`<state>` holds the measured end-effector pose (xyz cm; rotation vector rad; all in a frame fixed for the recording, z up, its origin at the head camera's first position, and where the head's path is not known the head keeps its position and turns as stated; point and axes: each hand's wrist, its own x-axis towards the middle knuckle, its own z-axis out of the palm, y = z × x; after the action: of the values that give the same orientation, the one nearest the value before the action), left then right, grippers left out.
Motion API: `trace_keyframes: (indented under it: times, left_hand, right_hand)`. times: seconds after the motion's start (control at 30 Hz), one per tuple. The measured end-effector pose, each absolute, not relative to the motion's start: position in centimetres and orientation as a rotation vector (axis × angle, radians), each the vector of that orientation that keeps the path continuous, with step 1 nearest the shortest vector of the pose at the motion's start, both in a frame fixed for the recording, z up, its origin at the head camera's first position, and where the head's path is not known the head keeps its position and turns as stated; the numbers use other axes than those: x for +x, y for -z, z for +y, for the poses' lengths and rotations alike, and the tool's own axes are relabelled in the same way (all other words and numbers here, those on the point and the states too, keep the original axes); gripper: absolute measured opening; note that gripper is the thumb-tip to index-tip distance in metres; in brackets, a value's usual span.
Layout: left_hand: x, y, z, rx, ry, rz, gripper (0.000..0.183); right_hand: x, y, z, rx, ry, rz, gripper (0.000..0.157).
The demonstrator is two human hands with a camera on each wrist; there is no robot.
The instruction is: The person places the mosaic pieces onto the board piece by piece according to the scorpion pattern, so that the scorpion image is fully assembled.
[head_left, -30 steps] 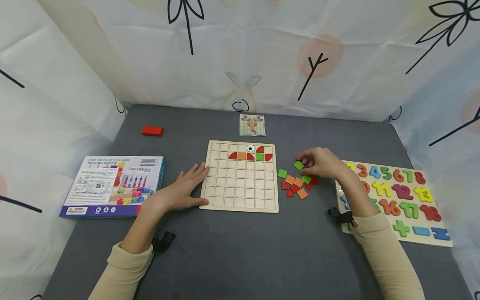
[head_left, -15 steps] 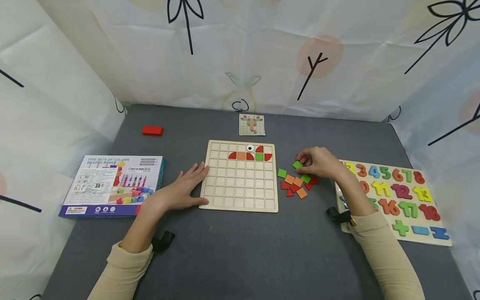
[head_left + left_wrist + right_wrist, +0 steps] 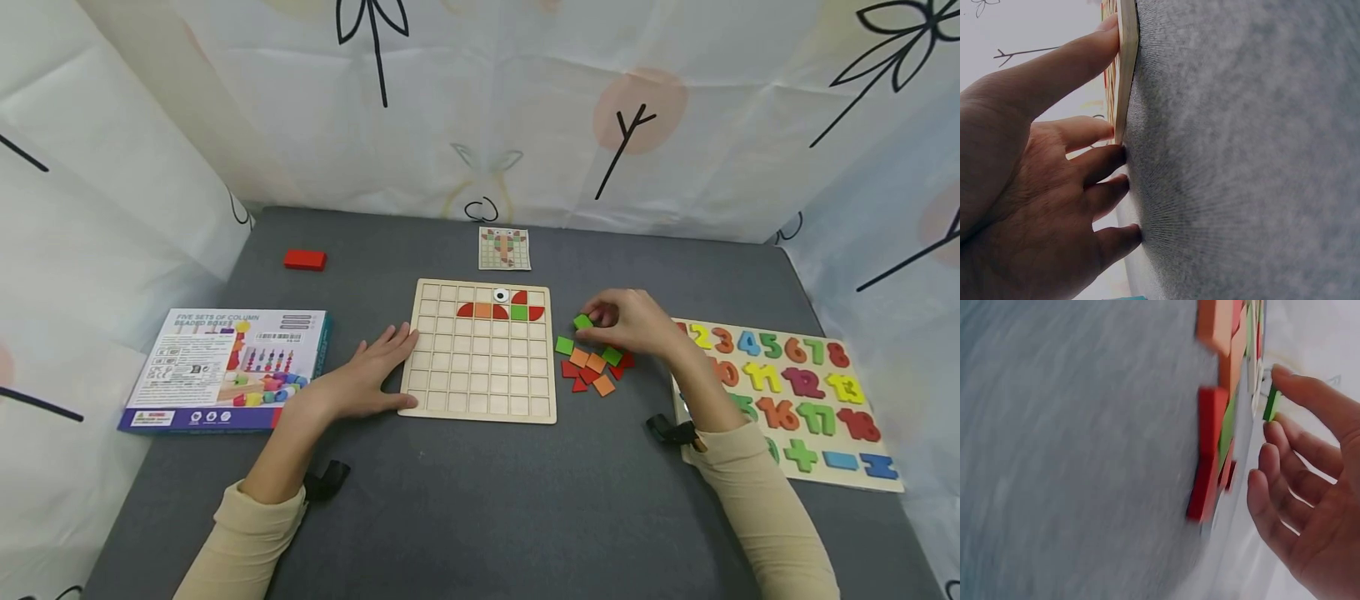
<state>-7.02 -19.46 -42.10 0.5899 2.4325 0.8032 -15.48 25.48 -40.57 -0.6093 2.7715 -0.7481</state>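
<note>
My left hand (image 3: 360, 379) rests with spread, straight fingers at the left edge of the wooden grid board (image 3: 476, 367). In the left wrist view its thumb lies on the board's edge and other fingertips touch the cloth. Between thumb and fingers my right hand (image 3: 633, 321) pinches a green square tile (image 3: 582, 322), which the right wrist view shows raised above the table. Below that hand lies a loose pile of green, orange (image 3: 603, 385) and red tiles. Several red, orange and green pieces and a round eye piece (image 3: 500, 295) sit in the board's top rows.
A small pattern card (image 3: 504, 249) lies behind the board. On the left are a red block (image 3: 305, 260) and a printed toy box (image 3: 225, 371). A number puzzle board (image 3: 847, 450) lies on the right, partly under the right forearm.
My right hand has moved left and slightly away from me with the green tile, lifting it off the pile's far side. The left hand and the board stay put.
</note>
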Motion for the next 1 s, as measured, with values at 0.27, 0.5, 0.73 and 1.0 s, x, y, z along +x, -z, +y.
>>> trace_keyframes:
  times: [0.27,0.5,0.73,1.0]
  left_hand:
    - [-6.8,41.2,-18.7,0.563,-0.75,2.454,0.103]
    - [-6.8,41.3,-18.7,0.562,-0.76,2.454,0.102]
    - [-7.3,43.5,-19.6,0.574,-0.798,2.456,0.106]
    - [-7.8,45.1,-20.4,0.642,-0.843,2.457,0.111]
  right_hand:
    - [-15.2,40.3,22.7,-0.715,0.945,2.718,0.032]
    - [-15.3,39.9,19.1,-0.773,0.996,2.664,0.031]
    - [-16.5,39.7,14.8,-0.884,0.95,2.629,0.031]
    - [-18.3,40.1,10.3,-1.013,0.845,2.571,0.027]
